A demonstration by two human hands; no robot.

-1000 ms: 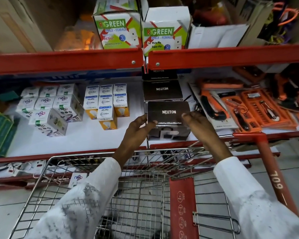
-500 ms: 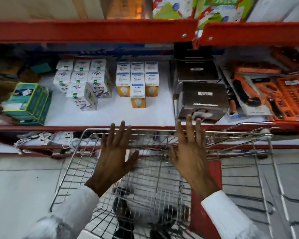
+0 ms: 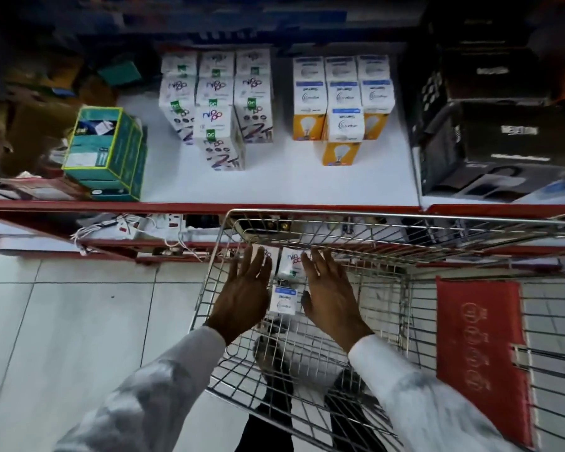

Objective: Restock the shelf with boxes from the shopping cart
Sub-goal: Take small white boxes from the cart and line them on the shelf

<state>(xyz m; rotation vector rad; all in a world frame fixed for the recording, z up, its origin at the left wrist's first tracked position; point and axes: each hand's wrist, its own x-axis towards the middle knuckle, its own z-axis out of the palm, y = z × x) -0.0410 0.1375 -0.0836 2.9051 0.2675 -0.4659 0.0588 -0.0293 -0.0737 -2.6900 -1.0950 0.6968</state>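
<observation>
Both hands reach down into the wire shopping cart (image 3: 372,220). My left hand (image 3: 245,291) and my right hand (image 3: 330,295) are open, fingers spread, palms down, holding nothing. Between them lie small white boxes at the cart's bottom: a nippo box (image 3: 291,262) near my fingertips and a blue-topped bulb box (image 3: 283,300) lower down. On the white shelf (image 3: 274,184) stand rows of white nippo boxes (image 3: 221,138) and yellow bulb boxes (image 3: 341,138). Black Neuton boxes (image 3: 509,148) are stacked at the shelf's right.
A green box (image 3: 105,148) sits at the shelf's left, with clutter behind it. The red shelf edge (image 3: 177,207) runs just beyond the cart's rim. A lower shelf holds white sockets and cables (image 3: 128,226). The cart's red seat flap (image 3: 480,353) lies right. Tiled floor at the left.
My hands let go of the black Neuton box on the shelf, pulled back and dropped into the cart. The view tilted down and left; small white boxes now show between my hands.
</observation>
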